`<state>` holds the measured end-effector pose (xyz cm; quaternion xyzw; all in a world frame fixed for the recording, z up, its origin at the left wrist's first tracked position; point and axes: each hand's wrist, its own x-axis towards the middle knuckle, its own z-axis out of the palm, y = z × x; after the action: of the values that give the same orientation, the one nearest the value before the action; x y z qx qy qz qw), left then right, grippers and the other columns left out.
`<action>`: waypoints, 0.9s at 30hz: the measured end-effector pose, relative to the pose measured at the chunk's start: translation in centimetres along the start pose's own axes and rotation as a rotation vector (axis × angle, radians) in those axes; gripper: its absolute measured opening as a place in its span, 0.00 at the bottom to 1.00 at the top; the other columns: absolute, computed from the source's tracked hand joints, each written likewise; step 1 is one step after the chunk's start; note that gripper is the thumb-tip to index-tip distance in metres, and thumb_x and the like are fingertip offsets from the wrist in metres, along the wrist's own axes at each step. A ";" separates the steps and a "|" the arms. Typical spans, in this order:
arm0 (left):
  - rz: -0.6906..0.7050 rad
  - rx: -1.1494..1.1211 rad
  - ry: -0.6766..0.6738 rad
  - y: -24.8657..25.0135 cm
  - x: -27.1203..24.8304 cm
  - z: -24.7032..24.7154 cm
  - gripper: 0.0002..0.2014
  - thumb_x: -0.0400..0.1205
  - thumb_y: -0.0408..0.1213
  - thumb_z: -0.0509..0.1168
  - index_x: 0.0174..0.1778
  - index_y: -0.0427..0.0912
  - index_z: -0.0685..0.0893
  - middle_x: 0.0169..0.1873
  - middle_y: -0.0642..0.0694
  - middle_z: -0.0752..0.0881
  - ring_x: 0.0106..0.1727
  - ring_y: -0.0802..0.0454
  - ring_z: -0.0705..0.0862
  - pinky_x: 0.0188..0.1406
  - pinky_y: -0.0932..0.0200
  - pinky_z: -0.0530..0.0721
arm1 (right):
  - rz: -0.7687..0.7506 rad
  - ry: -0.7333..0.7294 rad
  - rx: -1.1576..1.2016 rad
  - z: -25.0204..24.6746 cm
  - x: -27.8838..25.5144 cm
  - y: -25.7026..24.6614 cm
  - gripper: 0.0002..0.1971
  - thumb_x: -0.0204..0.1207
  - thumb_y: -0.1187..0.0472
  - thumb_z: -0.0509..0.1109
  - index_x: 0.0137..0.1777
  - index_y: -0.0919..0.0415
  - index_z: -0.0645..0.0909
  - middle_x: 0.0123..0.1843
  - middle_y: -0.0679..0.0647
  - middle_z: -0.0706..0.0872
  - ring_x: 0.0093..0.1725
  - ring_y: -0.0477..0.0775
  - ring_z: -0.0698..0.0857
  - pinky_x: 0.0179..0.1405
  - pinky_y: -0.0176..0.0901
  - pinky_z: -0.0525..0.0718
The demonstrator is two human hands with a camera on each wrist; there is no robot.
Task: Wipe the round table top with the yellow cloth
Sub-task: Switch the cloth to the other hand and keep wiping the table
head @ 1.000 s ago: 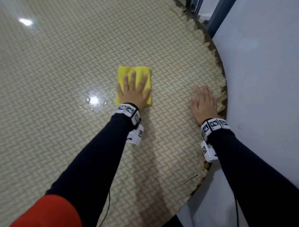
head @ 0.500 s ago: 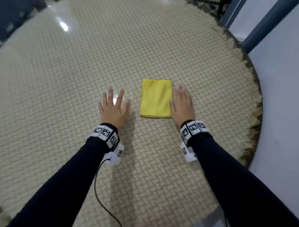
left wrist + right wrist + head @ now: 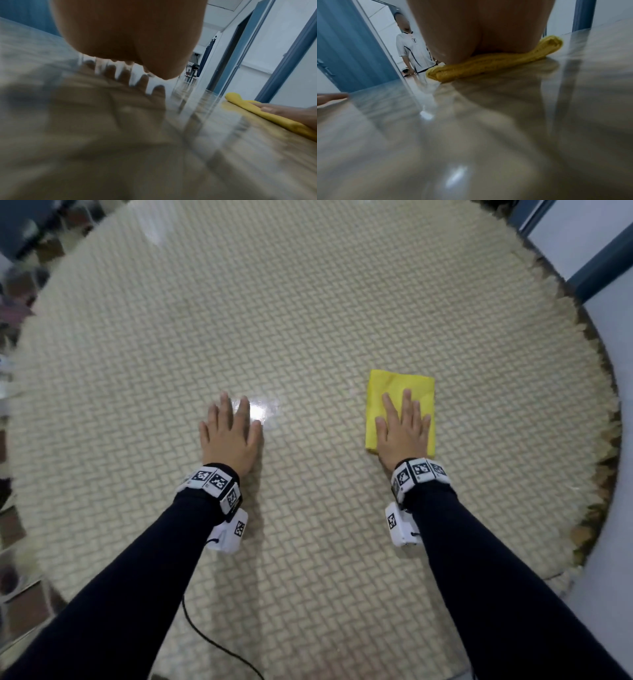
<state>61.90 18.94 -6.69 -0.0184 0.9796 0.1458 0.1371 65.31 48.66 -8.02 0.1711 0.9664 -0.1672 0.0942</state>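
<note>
A folded yellow cloth lies on the round table top, which has a glossy woven herringbone surface. My right hand lies flat on the cloth with straight, spread fingers pressing it down. My left hand rests flat on the bare table to the left, fingers straight, beside a bright light reflection. In the right wrist view the cloth bulges out from under my palm. The left wrist view shows the cloth at the right with my right hand's fingers on it.
The table's ragged right edge runs close to a pale wall with a blue door frame. A black cable trails from my left wrist over the near table. A person in a white shirt stands beyond the table by a blue door.
The left hand left the cloth and moved left onto the bare table. The right hand came in from the table edge onto the cloth and slid it to the right.
</note>
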 end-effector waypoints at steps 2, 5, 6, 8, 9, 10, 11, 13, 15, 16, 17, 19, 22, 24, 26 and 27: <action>0.022 -0.004 0.002 0.2 0.3 0.2 0.29 0.88 0.57 0.43 0.85 0.56 0.50 0.86 0.46 0.43 0.86 0.44 0.40 0.83 0.40 0.39 | -0.003 0.013 0.006 0.5 -3.4 1.1 0.25 0.88 0.47 0.44 0.84 0.43 0.48 0.87 0.51 0.39 0.85 0.55 0.40 0.81 0.56 0.35; 0.034 -0.003 -0.005 0.0 0.5 0.4 0.28 0.88 0.56 0.44 0.85 0.57 0.50 0.86 0.47 0.44 0.85 0.44 0.41 0.83 0.40 0.39 | 0.158 0.051 0.030 0.4 -7.3 4.6 0.25 0.88 0.48 0.43 0.85 0.42 0.49 0.87 0.50 0.42 0.85 0.55 0.42 0.82 0.58 0.37; 0.034 0.004 -0.010 -0.1 0.6 0.5 0.28 0.88 0.56 0.43 0.85 0.58 0.49 0.86 0.47 0.43 0.85 0.44 0.40 0.82 0.41 0.38 | 0.248 0.062 0.045 0.0 -7.0 5.5 0.25 0.88 0.48 0.44 0.85 0.43 0.50 0.87 0.51 0.42 0.85 0.56 0.42 0.82 0.59 0.38; 0.023 0.025 -0.024 -0.2 0.8 0.8 0.28 0.88 0.57 0.40 0.85 0.59 0.46 0.85 0.49 0.40 0.85 0.46 0.37 0.82 0.41 0.36 | 0.413 0.045 0.084 -1.1 -4.7 5.6 0.25 0.88 0.48 0.44 0.85 0.42 0.48 0.87 0.51 0.40 0.85 0.56 0.41 0.82 0.60 0.38; 0.018 0.030 -0.031 -0.2 0.8 0.9 0.28 0.87 0.57 0.39 0.85 0.59 0.45 0.85 0.49 0.39 0.85 0.46 0.37 0.82 0.41 0.36 | 0.454 0.027 0.095 -1.4 -3.0 4.8 0.26 0.88 0.47 0.43 0.85 0.42 0.46 0.87 0.52 0.38 0.85 0.56 0.40 0.82 0.60 0.37; 0.016 0.029 -0.032 -0.2 0.9 0.9 0.28 0.87 0.57 0.39 0.85 0.59 0.45 0.85 0.49 0.39 0.85 0.47 0.37 0.82 0.41 0.36 | 0.444 0.016 0.088 -1.4 -1.4 3.5 0.26 0.88 0.47 0.42 0.85 0.41 0.45 0.86 0.52 0.37 0.85 0.57 0.39 0.82 0.60 0.37; 0.017 0.031 -0.027 -0.2 0.8 0.8 0.28 0.87 0.57 0.40 0.85 0.60 0.46 0.86 0.49 0.40 0.85 0.47 0.37 0.82 0.41 0.36 | 0.393 0.003 0.072 -1.0 -0.2 1.9 0.26 0.88 0.47 0.42 0.85 0.41 0.45 0.86 0.52 0.36 0.85 0.57 0.39 0.81 0.60 0.36; 0.019 0.032 0.001 -0.1 0.7 0.4 0.28 0.87 0.57 0.41 0.84 0.61 0.50 0.86 0.49 0.45 0.86 0.47 0.41 0.81 0.40 0.38 | 0.222 -0.016 0.041 0.2 0.3 -1.1 0.26 0.87 0.47 0.43 0.85 0.42 0.47 0.87 0.52 0.38 0.85 0.57 0.40 0.82 0.60 0.36; 0.013 0.027 0.032 0.1 0.6 0.0 0.27 0.86 0.56 0.43 0.83 0.62 0.54 0.86 0.50 0.49 0.86 0.47 0.44 0.81 0.39 0.40 | 0.050 -0.023 0.000 1.6 -2.2 -2.6 0.28 0.83 0.44 0.39 0.84 0.42 0.51 0.87 0.52 0.43 0.85 0.57 0.44 0.81 0.58 0.37; 0.011 0.024 0.043 0.2 0.6 -0.1 0.26 0.86 0.56 0.43 0.83 0.62 0.55 0.86 0.50 0.51 0.85 0.47 0.46 0.81 0.38 0.41 | -0.025 -0.029 -0.014 2.0 -4.1 -2.5 0.29 0.81 0.43 0.37 0.84 0.41 0.54 0.87 0.52 0.46 0.85 0.57 0.46 0.81 0.57 0.38; 0.011 0.023 0.051 0.3 0.6 -0.1 0.26 0.86 0.56 0.44 0.83 0.62 0.56 0.85 0.50 0.51 0.85 0.47 0.46 0.81 0.38 0.42 | -0.078 -0.035 -0.014 2.1 -6.0 -1.7 0.30 0.81 0.43 0.36 0.83 0.41 0.55 0.87 0.51 0.49 0.85 0.58 0.48 0.81 0.57 0.40; 0.018 0.022 0.067 0.3 0.5 0.0 0.26 0.86 0.56 0.45 0.83 0.61 0.58 0.85 0.49 0.53 0.85 0.46 0.48 0.81 0.38 0.45 | -0.061 -0.035 -0.020 1.9 -8.6 1.5 0.29 0.82 0.44 0.38 0.83 0.43 0.58 0.86 0.53 0.52 0.85 0.60 0.51 0.81 0.61 0.45; 0.030 0.030 0.078 -0.1 0.7 0.3 0.26 0.86 0.56 0.45 0.83 0.61 0.57 0.85 0.49 0.53 0.85 0.46 0.49 0.81 0.38 0.48 | 0.275 0.021 0.005 0.3 -7.2 5.3 0.27 0.84 0.47 0.43 0.84 0.45 0.56 0.87 0.55 0.48 0.85 0.62 0.48 0.81 0.64 0.45; 0.027 0.038 0.076 -0.2 0.7 0.5 0.26 0.86 0.55 0.45 0.83 0.61 0.56 0.85 0.49 0.52 0.85 0.46 0.48 0.81 0.39 0.47 | 0.415 0.027 0.038 -0.7 -3.4 4.5 0.26 0.87 0.49 0.45 0.85 0.42 0.49 0.87 0.54 0.41 0.85 0.59 0.42 0.82 0.61 0.40; 0.026 0.042 0.075 -0.3 0.7 0.5 0.26 0.86 0.55 0.45 0.83 0.62 0.56 0.85 0.49 0.52 0.85 0.46 0.48 0.81 0.39 0.47 | 0.380 -0.005 0.045 -0.9 0.5 1.3 0.26 0.88 0.49 0.44 0.85 0.41 0.45 0.86 0.53 0.36 0.85 0.58 0.38 0.81 0.60 0.36; 0.027 0.046 0.076 -0.3 0.8 0.5 0.26 0.87 0.55 0.44 0.83 0.62 0.56 0.85 0.49 0.52 0.85 0.46 0.48 0.81 0.39 0.47 | 0.316 -0.017 0.023 -0.5 1.8 -0.6 0.26 0.88 0.49 0.44 0.84 0.41 0.44 0.86 0.53 0.36 0.85 0.58 0.38 0.81 0.61 0.36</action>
<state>61.34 18.77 -7.49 -0.0075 0.9874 0.1243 0.0981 63.39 48.85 -7.83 0.3205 0.9247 -0.1630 0.1252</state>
